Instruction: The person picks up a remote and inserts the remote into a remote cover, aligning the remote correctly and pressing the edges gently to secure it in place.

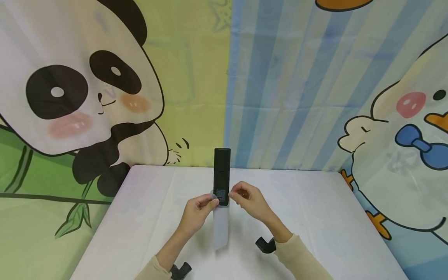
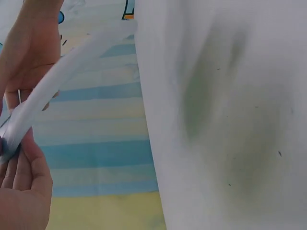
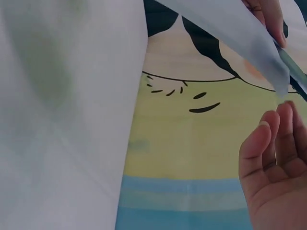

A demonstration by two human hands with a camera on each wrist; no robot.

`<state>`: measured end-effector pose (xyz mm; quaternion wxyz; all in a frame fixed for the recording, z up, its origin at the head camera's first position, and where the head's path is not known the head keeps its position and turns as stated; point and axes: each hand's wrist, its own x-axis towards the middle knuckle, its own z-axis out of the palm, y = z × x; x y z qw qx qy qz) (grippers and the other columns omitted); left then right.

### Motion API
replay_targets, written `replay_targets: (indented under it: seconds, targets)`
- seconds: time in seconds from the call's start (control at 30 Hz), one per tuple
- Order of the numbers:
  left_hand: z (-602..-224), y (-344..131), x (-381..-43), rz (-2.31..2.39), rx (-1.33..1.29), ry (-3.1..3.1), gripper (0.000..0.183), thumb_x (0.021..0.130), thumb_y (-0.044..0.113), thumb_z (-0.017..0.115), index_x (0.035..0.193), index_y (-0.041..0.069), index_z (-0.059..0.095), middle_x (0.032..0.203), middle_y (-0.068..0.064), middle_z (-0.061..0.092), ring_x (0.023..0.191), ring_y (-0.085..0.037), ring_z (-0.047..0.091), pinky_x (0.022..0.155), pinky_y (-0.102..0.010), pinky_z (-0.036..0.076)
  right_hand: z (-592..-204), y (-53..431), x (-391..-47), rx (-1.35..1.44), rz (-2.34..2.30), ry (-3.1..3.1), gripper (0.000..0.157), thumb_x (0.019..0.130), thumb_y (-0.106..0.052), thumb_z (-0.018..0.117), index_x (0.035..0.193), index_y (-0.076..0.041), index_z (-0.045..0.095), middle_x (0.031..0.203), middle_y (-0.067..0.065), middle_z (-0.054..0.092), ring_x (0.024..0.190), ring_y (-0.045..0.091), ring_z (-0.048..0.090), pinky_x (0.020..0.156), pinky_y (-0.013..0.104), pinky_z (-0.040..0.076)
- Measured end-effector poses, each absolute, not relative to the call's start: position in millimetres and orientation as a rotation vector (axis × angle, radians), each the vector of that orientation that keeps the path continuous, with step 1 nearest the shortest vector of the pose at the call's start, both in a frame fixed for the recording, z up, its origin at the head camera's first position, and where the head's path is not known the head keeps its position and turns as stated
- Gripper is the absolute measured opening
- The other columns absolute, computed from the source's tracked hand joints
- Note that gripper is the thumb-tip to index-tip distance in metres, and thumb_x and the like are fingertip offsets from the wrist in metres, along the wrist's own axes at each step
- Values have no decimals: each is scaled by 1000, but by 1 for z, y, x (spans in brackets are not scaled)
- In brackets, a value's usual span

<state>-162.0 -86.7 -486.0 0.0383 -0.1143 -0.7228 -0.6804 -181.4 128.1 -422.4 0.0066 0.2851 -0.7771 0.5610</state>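
In the head view a long, flat black remote control (image 1: 222, 171), its back with a small label facing me, stands upright. Its lower end is at the mouth of a whitish translucent sleeve (image 1: 221, 227), which hangs below it. My left hand (image 1: 196, 214) pinches the sleeve's edge and the remote's lower end, thumb on the front. My right hand (image 1: 252, 200) is at the remote's right edge, fingers loosely bent. In the right wrist view the fingertips (image 3: 285, 108) are just below the corner of the sleeve (image 3: 249, 48), with no grip visible.
A white-covered table (image 1: 157, 233) lies below the hands. Behind it hangs a cartoon curtain (image 1: 196, 97) with a panda and a white bird. Black wrist mounts (image 1: 266, 245) stick out beside the cuffs.
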Motion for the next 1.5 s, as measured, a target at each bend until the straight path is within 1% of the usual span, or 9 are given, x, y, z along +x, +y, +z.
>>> replay_targets:
  seconds: [0.13,0.23,0.37,0.63,0.9,1.17,1.27,1.37,1.5]
  targets:
    - [-488,-87,-162,-2111,-414,-2260,26,94,18,73,109,-3,73,94,-9,74,81,-13,69,73,-26,56,-404,126,-191,778,1723,-2400,23,100,-4,61,119,7,61,97,15,67,76,15,59,62,34,54]
    - [-490,-87,-164,-2126,-501,-2299,26,96,17,70,110,-5,71,98,-12,74,85,-15,70,75,-29,58,-394,125,-199,788,1741,-2367,26,101,-4,59,124,9,59,100,17,69,77,21,61,64,35,54]
    - [-489,-91,-167,-2155,-577,-2365,27,97,18,69,111,-5,71,102,-12,73,90,-16,71,77,-32,59,-390,126,-206,881,1750,-2390,24,102,-2,56,122,9,59,98,20,69,73,35,62,65,32,53]
    - [-478,-102,-172,-2183,-695,-2426,27,97,19,69,110,-5,72,97,-10,73,87,-17,71,76,-34,59,-388,124,-210,963,1822,-2461,19,103,-2,55,118,9,59,94,18,66,74,45,58,69,31,51]
    - [-474,-101,-172,-2183,-648,-2417,25,98,17,68,108,-5,70,95,-10,73,86,-18,71,78,-33,59,-392,121,-208,1006,1861,-2450,20,102,-1,55,119,9,59,93,16,66,74,35,60,72,31,52]
    - [-472,-94,-171,-2187,-616,-2366,28,98,23,68,107,-3,70,95,-10,72,86,-20,71,79,-34,58,-422,121,-222,922,1904,-2410,25,103,-2,55,127,4,59,96,13,68,75,25,61,69,30,51]
    - [-476,-93,-169,-2200,-589,-2363,29,99,23,66,110,-4,68,97,-9,72,89,-19,71,80,-33,58,-427,120,-221,915,1893,-2414,27,103,-9,57,129,-1,59,99,11,68,77,26,62,70,34,53]
    - [-479,-91,-169,-2240,-545,-2286,30,100,22,64,108,-6,66,96,-10,72,89,-17,70,81,-33,58,-432,123,-218,902,1870,-2423,29,104,-15,57,130,-3,59,103,10,67,81,34,62,70,40,56]
    - [-478,-91,-170,-2358,-454,-2093,30,101,19,63,106,-10,62,96,-13,71,90,-18,70,83,-35,57,-442,129,-211,965,1887,-2462,20,105,-14,55,116,1,63,97,16,65,79,38,60,68,42,55]
